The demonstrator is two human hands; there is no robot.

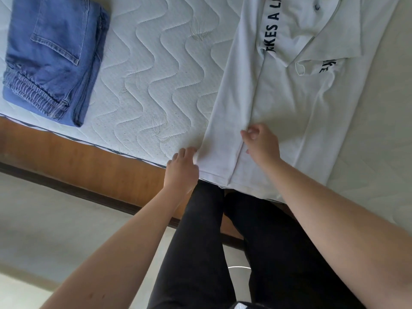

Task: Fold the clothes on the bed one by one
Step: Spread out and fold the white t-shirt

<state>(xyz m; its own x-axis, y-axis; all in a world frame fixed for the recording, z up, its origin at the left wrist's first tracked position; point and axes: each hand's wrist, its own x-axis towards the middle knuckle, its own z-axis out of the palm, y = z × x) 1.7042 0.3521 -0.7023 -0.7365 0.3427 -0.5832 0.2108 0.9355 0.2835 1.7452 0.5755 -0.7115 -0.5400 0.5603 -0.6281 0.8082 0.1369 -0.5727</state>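
A quilted white mattress (156, 70) filled the far part of the view, on a wooden bed frame (89, 161). A white polo shirt (289, 112) lay spread on its right side, collar far, its top cut off by the picture's edge, so the black lettering read only in part. Folded blue jeans (55, 56) sat well apart at the far left. At the near hem, the left hand (182, 168) gripped the shirt's left corner, fingertips hidden in cloth. The right hand (260, 143) pinched a lengthwise fold just beside it.
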